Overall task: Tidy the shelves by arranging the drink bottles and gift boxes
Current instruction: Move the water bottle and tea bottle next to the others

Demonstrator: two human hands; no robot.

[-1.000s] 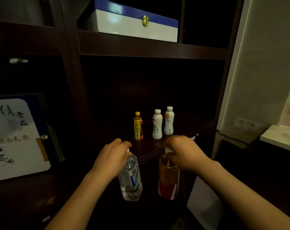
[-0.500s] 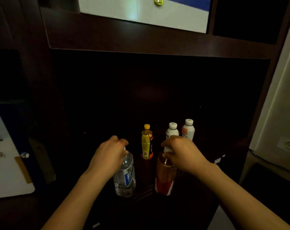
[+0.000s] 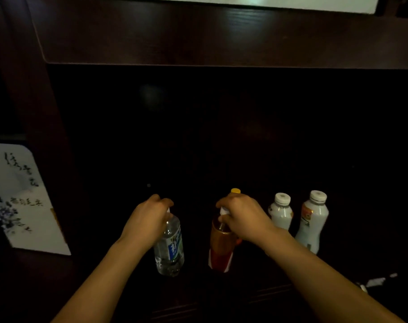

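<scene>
You face a dark wooden shelf (image 3: 268, 299) in a dim room. A board (image 3: 221, 38) runs across above it, and a white box (image 3: 245, 2) just shows on top of that. Your left grip (image 3: 149, 220) is curled round the neck of a water bottle (image 3: 171, 248). Your right grip (image 3: 242, 215) is curled round the top of a tea bottle (image 3: 220, 250).

The water bottle is just left of the tea bottle and apart from it. Behind the tea bottle only a yellow cap (image 3: 235, 191) shows. To its right stand a white bottle (image 3: 281, 213) and a second white bottle (image 3: 313, 220), both upright. Far to its left, past an upright post, stands a gift box (image 3: 16, 199) with brush writing. I cannot tell whether the held bottles touch the shelf.

Since half a second ago both held bottles have gone further in. The tea bottle now hides the yellow bottle's body, and the white box has nearly left your view.
</scene>
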